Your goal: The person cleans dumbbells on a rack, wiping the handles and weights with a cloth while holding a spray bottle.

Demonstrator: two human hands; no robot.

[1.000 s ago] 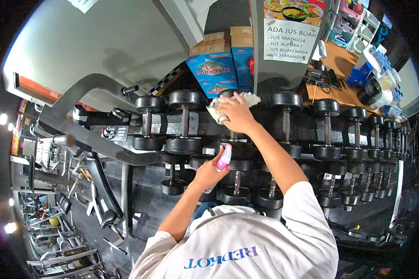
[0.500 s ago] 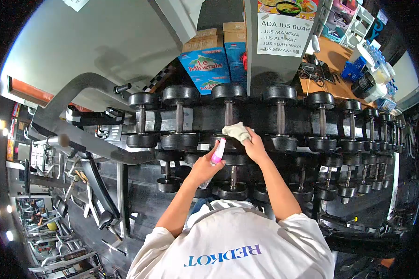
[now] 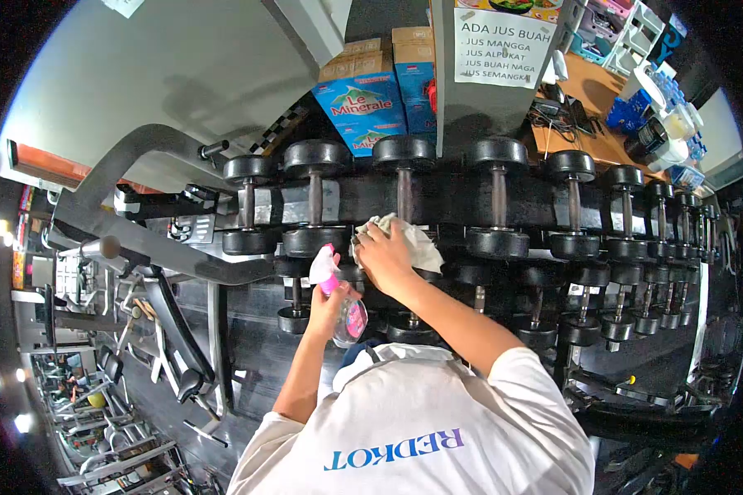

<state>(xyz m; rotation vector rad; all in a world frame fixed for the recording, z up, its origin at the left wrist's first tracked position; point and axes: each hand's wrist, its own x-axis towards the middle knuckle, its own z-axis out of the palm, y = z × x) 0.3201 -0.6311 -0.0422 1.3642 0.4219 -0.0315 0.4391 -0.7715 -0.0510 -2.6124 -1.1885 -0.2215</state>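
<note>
In the head view, my left hand (image 3: 328, 308) is wrapped around the neck of a clear spray bottle (image 3: 352, 322) with a pink and white trigger top. The bottle is tilted, with its nozzle toward the rack. My right hand (image 3: 383, 254) presses a pale cloth (image 3: 423, 250) over the near end of a black dumbbell (image 3: 404, 190) in the upper row. That end is mostly hidden beneath the cloth and hand; the grey handle and far end show. Just left of the cloth lies another black dumbbell (image 3: 315, 198).
Two rows of dumbbells run along the rack, including one to the right (image 3: 498, 198). Blue water cartons (image 3: 362, 107) stand behind it, beside a pillar with a paper sign (image 3: 502, 51). A wooden desk (image 3: 590, 87) is at upper right, a padded bench (image 3: 173, 330) at left.
My right hand has moved left and spread the bunched cloth over the dumbbell's near end. My left hand has drawn back to the left with the spray bottle, whose body now shows.
</note>
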